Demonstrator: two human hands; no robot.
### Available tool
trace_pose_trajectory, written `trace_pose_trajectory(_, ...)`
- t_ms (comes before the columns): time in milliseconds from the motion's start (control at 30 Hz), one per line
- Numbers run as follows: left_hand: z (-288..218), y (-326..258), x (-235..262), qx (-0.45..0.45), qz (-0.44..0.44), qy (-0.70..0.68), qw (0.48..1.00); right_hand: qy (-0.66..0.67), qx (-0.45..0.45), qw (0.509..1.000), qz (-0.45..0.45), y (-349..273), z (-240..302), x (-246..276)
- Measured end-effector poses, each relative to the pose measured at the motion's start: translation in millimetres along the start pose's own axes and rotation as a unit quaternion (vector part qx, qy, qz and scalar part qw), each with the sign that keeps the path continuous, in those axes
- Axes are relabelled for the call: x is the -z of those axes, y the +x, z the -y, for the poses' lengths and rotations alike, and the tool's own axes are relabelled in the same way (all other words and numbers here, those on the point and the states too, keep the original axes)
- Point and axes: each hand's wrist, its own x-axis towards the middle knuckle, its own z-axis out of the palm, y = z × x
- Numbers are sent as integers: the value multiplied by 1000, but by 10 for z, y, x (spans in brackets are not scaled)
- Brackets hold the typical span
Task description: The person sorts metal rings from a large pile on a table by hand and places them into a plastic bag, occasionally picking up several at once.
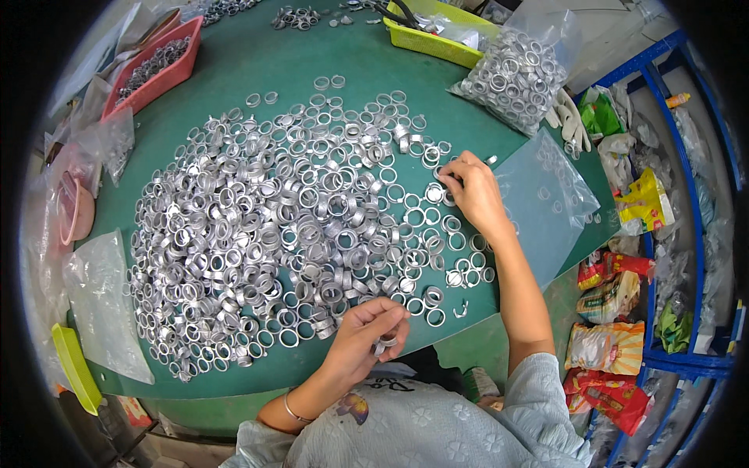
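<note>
A wide heap of silver metal rings spreads over the green table, stacked thick on the left and thinning to loose single rings on the right. Near the table's front edge, my left hand is closed with thumb and fingertips together. A few metal rings show under its curled fingers. My right hand reaches to the heap's right side, its thumb and fingers pinched just above loose rings. Whatever lies between those fingertips is hidden. Below, a small broken or open metal piece rests near the edge.
Right of my right hand lies a flat clear plastic bag. Behind it stand a bag full of rings and a yellow-green tray. A red basket of small parts sits at the far left. Blue shelving flanks the table's right.
</note>
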Motion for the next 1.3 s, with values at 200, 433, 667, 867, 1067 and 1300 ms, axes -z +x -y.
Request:
trace_pose_trajectory(200,6,-17,9,-13,-21,2,1000,585,-230,770,110,-301,389,259)
trace_pose_trajectory(433,6,-19,-10,-64,-14,16,998,719,-220,640,159,-757,798,243)
trace_pose_trajectory(667,-23,17,-112,-32,-15,-24,999,466,-98,861,181,-999,1058,384)
trace_pose_trajectory(867,87,-5,2,-8,-9,-69,998,113,-82,990,7,-1104,556,453)
trace_pose_trajectory(1067,138,-18,1,-5,-14,-57,998,-47,-78,992,-84,-1194,234,517)
trace_pose_trajectory(1300,115,-63,36,-6,-16,-61,998,-80,-93,984,-127,-1274,265,425)
